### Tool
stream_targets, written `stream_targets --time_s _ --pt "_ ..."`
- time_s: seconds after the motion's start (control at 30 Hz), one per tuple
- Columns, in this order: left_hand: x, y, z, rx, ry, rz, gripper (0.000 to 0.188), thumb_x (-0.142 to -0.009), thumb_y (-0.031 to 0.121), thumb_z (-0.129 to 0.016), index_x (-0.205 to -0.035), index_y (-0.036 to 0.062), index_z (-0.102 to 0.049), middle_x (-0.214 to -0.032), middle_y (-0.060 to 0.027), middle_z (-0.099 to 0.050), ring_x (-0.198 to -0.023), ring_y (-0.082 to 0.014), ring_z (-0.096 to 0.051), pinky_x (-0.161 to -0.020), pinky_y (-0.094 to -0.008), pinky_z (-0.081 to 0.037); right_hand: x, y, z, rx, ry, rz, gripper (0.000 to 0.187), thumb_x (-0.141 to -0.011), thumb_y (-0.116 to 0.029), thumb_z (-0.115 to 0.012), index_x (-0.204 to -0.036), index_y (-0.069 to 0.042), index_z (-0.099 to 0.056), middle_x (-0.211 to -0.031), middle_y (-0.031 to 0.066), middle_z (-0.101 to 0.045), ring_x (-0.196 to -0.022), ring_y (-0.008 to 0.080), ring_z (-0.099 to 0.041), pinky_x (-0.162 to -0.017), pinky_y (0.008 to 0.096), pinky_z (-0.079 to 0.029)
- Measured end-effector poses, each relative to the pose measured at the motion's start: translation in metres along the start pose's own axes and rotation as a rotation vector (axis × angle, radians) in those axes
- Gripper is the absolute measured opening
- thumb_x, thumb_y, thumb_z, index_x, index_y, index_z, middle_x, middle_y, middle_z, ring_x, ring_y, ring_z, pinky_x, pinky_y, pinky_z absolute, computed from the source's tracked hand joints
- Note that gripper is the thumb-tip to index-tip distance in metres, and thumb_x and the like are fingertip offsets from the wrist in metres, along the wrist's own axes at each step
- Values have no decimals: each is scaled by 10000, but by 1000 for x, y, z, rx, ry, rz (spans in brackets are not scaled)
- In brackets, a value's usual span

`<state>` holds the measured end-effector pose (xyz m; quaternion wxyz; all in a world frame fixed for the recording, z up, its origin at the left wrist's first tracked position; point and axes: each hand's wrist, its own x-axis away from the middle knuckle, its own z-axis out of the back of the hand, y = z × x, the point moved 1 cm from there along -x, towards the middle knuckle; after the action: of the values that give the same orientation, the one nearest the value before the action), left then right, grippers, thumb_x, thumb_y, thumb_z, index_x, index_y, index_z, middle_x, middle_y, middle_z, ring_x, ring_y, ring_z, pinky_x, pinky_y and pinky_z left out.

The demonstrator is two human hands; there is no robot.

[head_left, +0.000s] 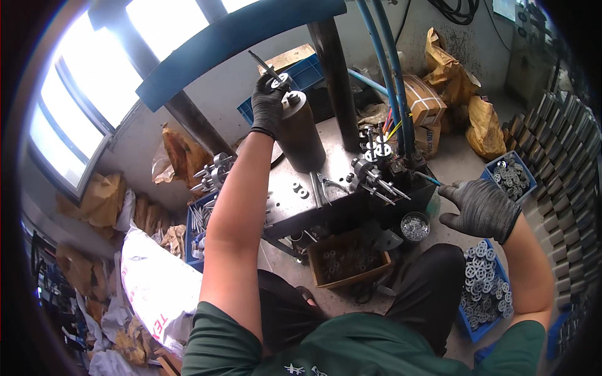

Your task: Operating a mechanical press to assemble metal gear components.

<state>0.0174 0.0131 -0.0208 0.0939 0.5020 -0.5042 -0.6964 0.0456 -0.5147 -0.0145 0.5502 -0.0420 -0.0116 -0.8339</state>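
Left hand [268, 100]: fingers closed on a thin rod [262, 66] above the dark cylinder [300, 138].
Right hand [481, 207]: fingers open, empty.
Risk: the rod may slip and fall.

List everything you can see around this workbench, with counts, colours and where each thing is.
Steel cylinder: one, dark, upright on the bench under the left hand.
Thin rod: one, metal, in the left hand's fingers.
Cardboard box: one, brown, below the bench, holding ring parts.
Blue trays: two at right, holding round metal parts.
Round tin: one, holding small parts, beside the bench.
Hoses: two, blue, running down to the bench.
Paper sacks: several, yellow-brown, back right.
Left hand: gloved, on the cylinder top.
Right hand: gloved, open, above the trays.
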Motion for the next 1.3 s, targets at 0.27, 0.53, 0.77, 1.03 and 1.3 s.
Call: stream_targets --time_s 0.27,0.53,0.77,1.03,1.3 --pt "0 2 4 16 -121 62 569 -819 14 -826 -1344 47 -607 -1171 -119 -705 -972 -181 -684 -836 -291 -586 0 -4 6 -13 -38 -9 596 -836 -399 -691 -1293 -23 -618 -1082 213 -702 -961 386 -689 -836 474 -559" --pt "14 17 -7 56 -146 91 515 -913 -16 -724 -1395 12 -548 -1091 -115 -700 -848 -168 -686 -772 -318 -620 8 -9 4 -54 74 11 522 -843 -359 -706 -1226 -8 -655 -962 215 -705 -904 388 -693 -813 481 -559" --pt "0 -4 2 24 -178 94 633 -787 219 -903 -1331 56 -622 -1023 -52 -710 -846 -104 -646 -764 -265 -567 33 -13 -24 -107 38 -45 493 -806 -307 -704 -1205 -19 -678 -994 220 -710 -906 388 -701 -823 469 -563" --pt "11 12 -10 165 -151 225 547 -856 128 -838 -1356 166 -620 -949 -71 -694 -740 -97 -620 -597 -286 -557 63 -23 -73 -206 13 -179 278 -803 -268 -692 -966 -42 -699 -911 203 -689 -832 388 -691 -773 470 -561" --pt "14 19 -7 50 -159 174 541 -876 78 -803 -1372 160 -603 -894 -41 -673 -808 -146 -650 -695 -336 -641 56 -24 -66 -168 44 -186 250 -791 -263 -694 -919 -49 -712 -892 195 -696 -827 380 -695 -773 462 -563"
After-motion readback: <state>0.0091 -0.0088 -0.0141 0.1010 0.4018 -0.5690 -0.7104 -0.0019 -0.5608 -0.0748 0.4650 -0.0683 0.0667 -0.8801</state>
